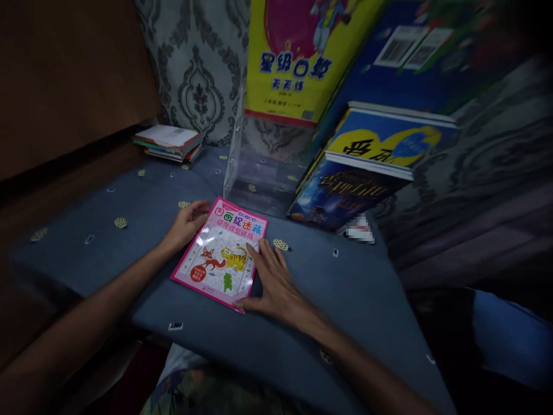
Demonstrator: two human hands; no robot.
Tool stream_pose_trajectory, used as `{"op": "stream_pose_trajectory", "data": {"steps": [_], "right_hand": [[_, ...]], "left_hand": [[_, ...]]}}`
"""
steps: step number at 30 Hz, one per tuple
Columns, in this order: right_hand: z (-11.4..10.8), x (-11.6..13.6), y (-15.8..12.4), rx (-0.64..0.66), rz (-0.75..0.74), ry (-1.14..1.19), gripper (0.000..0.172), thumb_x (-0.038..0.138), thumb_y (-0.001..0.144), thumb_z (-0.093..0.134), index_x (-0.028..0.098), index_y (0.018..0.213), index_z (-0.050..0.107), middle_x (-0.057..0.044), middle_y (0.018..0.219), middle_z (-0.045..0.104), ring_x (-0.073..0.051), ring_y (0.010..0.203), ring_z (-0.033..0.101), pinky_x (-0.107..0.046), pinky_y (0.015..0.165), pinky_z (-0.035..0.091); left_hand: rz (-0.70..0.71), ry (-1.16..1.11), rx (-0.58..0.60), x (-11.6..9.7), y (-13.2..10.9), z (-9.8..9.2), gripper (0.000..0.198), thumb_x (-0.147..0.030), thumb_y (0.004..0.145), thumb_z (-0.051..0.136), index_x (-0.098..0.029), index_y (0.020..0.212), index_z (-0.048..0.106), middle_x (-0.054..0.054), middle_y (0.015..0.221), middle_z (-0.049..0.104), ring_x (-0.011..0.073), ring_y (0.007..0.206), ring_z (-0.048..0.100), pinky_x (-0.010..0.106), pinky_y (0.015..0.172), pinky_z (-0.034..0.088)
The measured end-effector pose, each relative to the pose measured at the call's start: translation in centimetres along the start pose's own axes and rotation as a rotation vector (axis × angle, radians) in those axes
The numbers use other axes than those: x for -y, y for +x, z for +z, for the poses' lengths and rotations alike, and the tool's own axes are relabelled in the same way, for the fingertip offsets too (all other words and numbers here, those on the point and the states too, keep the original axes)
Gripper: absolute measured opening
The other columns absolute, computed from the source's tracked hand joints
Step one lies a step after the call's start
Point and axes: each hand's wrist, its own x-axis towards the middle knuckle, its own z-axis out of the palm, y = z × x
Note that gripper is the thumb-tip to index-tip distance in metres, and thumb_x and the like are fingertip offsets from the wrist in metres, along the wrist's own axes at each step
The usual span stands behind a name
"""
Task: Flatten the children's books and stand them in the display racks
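Right hand (279, 281) touching pink book (221, 253); clear rack (234, 151) beyond.

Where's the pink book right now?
In the head view, just left of centre, the pink book lies on the cloth-covered table between the left hand and right hand, in front of the clear stand.

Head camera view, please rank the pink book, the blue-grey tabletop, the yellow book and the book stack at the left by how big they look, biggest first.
1. Blue-grey tabletop
2. Yellow book, though the top edge of the picture cuts it off
3. Pink book
4. Book stack
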Motion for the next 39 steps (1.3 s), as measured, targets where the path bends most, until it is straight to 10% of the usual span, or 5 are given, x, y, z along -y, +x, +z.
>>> {"op": "stream_pose_trajectory", "data": {"steps": [5, 11, 21, 28, 39], "right_hand": [[-0.5, 0.3, -0.1, 0.03, 0.033, 0.078, 0.132, 0.074, 0.063, 0.082, 0.011, 0.163, 0.023, -0.029, 0.168, 0.005, -0.042, 0.157, 0.002, -0.067, 0.125, 0.008], [-0.5, 0.0, -0.5, -0.113, 0.116, 0.285, 0.125, 0.061, 0.064, 0.088, 0.018, 0.164, 0.024, -0.021, 0.172, 0.001, -0.039, 0.158, 0.005, -0.059, 0.126, 0.021], [0.7, -0.9, 0.7, -0.306, -0.104, 1.009, 0.075, 0.049, 0.084, 0.077, 0.027, 0.148, 0.045, -0.011, 0.126, 0.071, -0.028, 0.111, 0.07, -0.048, 0.098, 0.056], [1.1, -0.7, 0.7, -0.244, -0.052, 1.239, 0.07, 0.05, 0.085, 0.076, 0.034, 0.145, 0.044, -0.006, 0.116, 0.068, -0.015, 0.072, 0.067, -0.02, 0.044, 0.052], [1.3, -0.4, 1.3, -0.329, -0.072, 1.338, 0.067, 0.054, 0.084, 0.077, 0.03, 0.137, 0.045, -0.005, 0.108, 0.072, -0.016, 0.071, 0.071, -0.025, 0.055, 0.058]], "left_hand": [[-0.317, -0.467, 0.156, -1.4, -0.9, 0.6, 0.043, -0.038, 0.07, 0.085, -0.014, 0.1, 0.065, 0.005, 0.076, 0.074, 0.0181, 0.061, 0.069, 0.028, 0.061, 0.056], [-0.33, -0.689, 0.128, -3.3, -2.3, 1.0, 0.032, -0.023, 0.074, 0.085, -0.017, 0.099, 0.065, 0.007, 0.088, 0.078, 0.0198, 0.072, 0.075, 0.027, 0.067, 0.062], [-0.341, -0.846, 0.08, -3.0, -2.2, 0.8, 0.032, -0.014, 0.079, 0.079, -0.016, 0.108, 0.067, 0.007, 0.093, 0.08, 0.0218, 0.077, 0.078, 0.027, 0.069, 0.064], [-0.373, -0.911, 0.01, -2.3, -2.0, 0.7, 0.031, -0.014, 0.083, 0.076, -0.016, 0.113, 0.067, 0.009, 0.098, 0.08, 0.0236, 0.082, 0.079, 0.032, 0.078, 0.065], [-0.439, -0.807, -0.189, -3.0, -2.3, 2.2, 0.026, -0.024, 0.087, 0.075, -0.017, 0.111, 0.067, 0.006, 0.09, 0.08, 0.0236, 0.077, 0.079, 0.032, 0.07, 0.064]]}}
